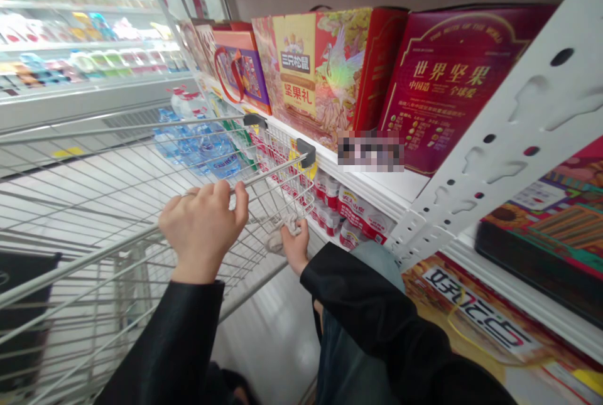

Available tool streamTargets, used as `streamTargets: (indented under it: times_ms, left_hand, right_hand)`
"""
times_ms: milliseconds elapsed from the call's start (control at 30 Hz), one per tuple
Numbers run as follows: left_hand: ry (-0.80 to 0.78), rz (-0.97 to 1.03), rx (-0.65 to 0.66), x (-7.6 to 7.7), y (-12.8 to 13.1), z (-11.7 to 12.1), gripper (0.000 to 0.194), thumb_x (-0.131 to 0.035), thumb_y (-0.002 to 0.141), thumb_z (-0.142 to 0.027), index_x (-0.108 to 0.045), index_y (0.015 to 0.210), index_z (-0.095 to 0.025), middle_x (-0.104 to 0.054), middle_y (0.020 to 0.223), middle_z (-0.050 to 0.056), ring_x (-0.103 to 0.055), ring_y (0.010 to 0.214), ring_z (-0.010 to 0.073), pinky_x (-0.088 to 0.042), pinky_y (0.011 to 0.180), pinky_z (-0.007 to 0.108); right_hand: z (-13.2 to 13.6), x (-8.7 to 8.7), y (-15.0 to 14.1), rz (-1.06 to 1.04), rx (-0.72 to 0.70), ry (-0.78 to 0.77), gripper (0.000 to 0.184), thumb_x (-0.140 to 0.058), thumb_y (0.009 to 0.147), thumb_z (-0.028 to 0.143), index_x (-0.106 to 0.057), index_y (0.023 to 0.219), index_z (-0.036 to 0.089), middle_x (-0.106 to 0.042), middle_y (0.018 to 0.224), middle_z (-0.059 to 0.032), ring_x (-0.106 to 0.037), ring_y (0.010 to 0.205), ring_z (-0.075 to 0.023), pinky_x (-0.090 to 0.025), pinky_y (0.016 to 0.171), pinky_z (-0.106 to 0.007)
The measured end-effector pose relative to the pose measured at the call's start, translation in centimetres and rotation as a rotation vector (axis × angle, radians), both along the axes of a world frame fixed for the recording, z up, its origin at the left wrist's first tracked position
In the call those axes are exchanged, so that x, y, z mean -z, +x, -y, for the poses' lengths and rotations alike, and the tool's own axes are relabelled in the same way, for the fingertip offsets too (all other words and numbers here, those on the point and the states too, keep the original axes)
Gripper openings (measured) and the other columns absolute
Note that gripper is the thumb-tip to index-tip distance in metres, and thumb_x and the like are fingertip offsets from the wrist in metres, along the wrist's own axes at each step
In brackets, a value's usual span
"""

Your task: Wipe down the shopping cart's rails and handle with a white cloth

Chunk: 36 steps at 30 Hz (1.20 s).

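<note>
A wire shopping cart [141, 232] fills the left and middle of the head view. My left hand [205, 226] is closed around the top rail on the cart's near side. Lower and to the right, my right hand [296, 245] is closed on a crumpled greyish cloth [277, 235], which rests against the cart's wire side near its lower corner. Part of the cloth hides behind the fingers. Dark grey plastic caps [306, 152] sit on the cart's top corners, close to the shelf edge.
A white shelf [367, 182] at right holds red gift boxes [320, 72] and a purple-red box [452, 78]. Below stand shrink-wrapped bottle packs [351, 216]. Blue-tinted water bottle packs [198, 147] lie on the floor beyond the cart. A refrigerated display [85, 103] stands far left. A perforated white upright [499, 116] juts at right.
</note>
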State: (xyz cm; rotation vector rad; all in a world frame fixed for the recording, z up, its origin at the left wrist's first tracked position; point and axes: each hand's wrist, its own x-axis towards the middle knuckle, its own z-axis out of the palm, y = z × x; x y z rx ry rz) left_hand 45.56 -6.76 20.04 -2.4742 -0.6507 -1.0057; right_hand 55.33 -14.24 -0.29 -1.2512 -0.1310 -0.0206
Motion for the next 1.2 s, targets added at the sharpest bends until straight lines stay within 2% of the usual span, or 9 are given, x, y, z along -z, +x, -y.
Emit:
streamTargets:
  times_ms: [100,300,400,500,733,833,1000,1100,1200]
  left_hand:
    - [-0.039,0.0,0.006,-0.1,0.0,0.2,0.033,-0.048,0.103,-0.039,-0.056,0.076,-0.023,-0.066,0.072,0.009,-0.061,0.068,0.0255,-0.022,0.065,0.038]
    - [-0.036,0.003,-0.016,-0.2,-0.1,0.5,0.033,-0.049,0.103,-0.04,-0.055,0.075,-0.023,-0.067,0.073,0.009,-0.061,0.069,0.0265,-0.023,0.065,0.037]
    - [-0.024,-0.018,-0.021,-0.4,-0.1,0.6,0.032,-0.049,0.102,-0.039,-0.055,0.075,-0.023,-0.068,0.073,0.009,-0.062,0.07,0.0276,-0.023,0.065,0.037]
    - [-0.014,-0.044,-0.032,-0.5,-0.2,0.7,0.033,-0.047,0.104,-0.039,-0.055,0.076,-0.023,-0.069,0.074,0.01,-0.063,0.071,0.0282,-0.024,0.065,0.038]
    - [-0.033,-0.027,-0.026,-0.3,-0.1,0.5,0.032,-0.048,0.104,-0.039,-0.055,0.076,-0.024,-0.068,0.074,0.01,-0.062,0.071,0.0279,-0.023,0.066,0.038]
    - [-0.032,-0.031,-0.021,-0.2,0.0,0.4,0.032,-0.047,0.104,-0.038,-0.055,0.077,-0.024,-0.069,0.075,0.01,-0.064,0.073,0.0293,-0.023,0.065,0.038]
    - [-0.013,-0.035,-0.026,-0.2,-0.1,0.4,0.033,-0.046,0.106,-0.038,-0.055,0.077,-0.023,-0.07,0.075,0.011,-0.065,0.072,0.0295,-0.023,0.065,0.038]
    - [0.0,-0.039,-0.016,-0.2,0.1,0.3,0.034,-0.046,0.106,-0.039,-0.054,0.077,-0.023,-0.07,0.075,0.011,-0.066,0.072,0.0294,-0.023,0.065,0.038]
    - [0.006,-0.022,-0.009,-0.1,0.4,0.0,0.034,-0.046,0.106,-0.039,-0.054,0.077,-0.022,-0.07,0.075,0.011,-0.065,0.071,0.0288,-0.022,0.065,0.038]
  right_hand:
    - [-0.4,-2.3,-0.6,0.019,-0.031,0.023,0.031,-0.07,0.078,0.041,-0.043,0.081,0.027,-0.049,0.07,0.0071,-0.05,0.066,-0.0137,-0.049,0.066,-0.03]
    - [-0.8,-11.3,-0.9,0.323,-0.107,0.184,0.029,-0.071,0.089,0.045,-0.05,0.096,0.025,-0.062,0.093,0.0005,-0.061,0.087,-0.0154,-0.056,0.084,-0.031]
    - [-1.3,-12.9,-0.9,0.314,-0.066,0.215,0.024,-0.068,0.091,0.041,-0.05,0.096,0.025,-0.06,0.094,0.0003,-0.06,0.09,-0.0156,-0.055,0.087,-0.032]
    - [-1.8,-11.2,-1.2,0.246,-0.082,0.2,0.024,-0.069,0.089,0.038,-0.049,0.095,0.026,-0.058,0.091,0.0023,-0.058,0.085,-0.015,-0.054,0.083,-0.03]
    - [-0.5,-2.0,-0.8,0.105,-0.158,0.016,0.024,-0.069,0.078,0.032,-0.048,0.086,0.026,-0.052,0.077,0.0079,-0.051,0.072,-0.013,-0.046,0.072,-0.027]
    - [0.5,0.1,-0.1,0.041,-0.144,-0.052,0.026,-0.069,0.072,0.033,-0.046,0.081,0.026,-0.051,0.071,0.009,-0.049,0.068,-0.0132,-0.044,0.067,-0.026]
    - [-0.4,-0.2,0.0,-0.012,-0.092,-0.029,0.027,-0.067,0.072,0.034,-0.044,0.084,0.027,-0.052,0.07,0.0091,-0.051,0.068,-0.0131,-0.046,0.068,-0.026]
    - [-1.4,-1.9,-0.3,-0.018,-0.078,0.002,0.026,-0.065,0.076,0.035,-0.043,0.087,0.027,-0.052,0.071,0.0093,-0.052,0.066,-0.0125,-0.047,0.066,-0.026]
    - [-1.4,-4.8,-0.2,0.005,-0.072,0.032,0.029,-0.066,0.08,0.039,-0.04,0.087,0.028,-0.052,0.071,0.0088,-0.052,0.066,-0.0127,-0.048,0.065,-0.026]
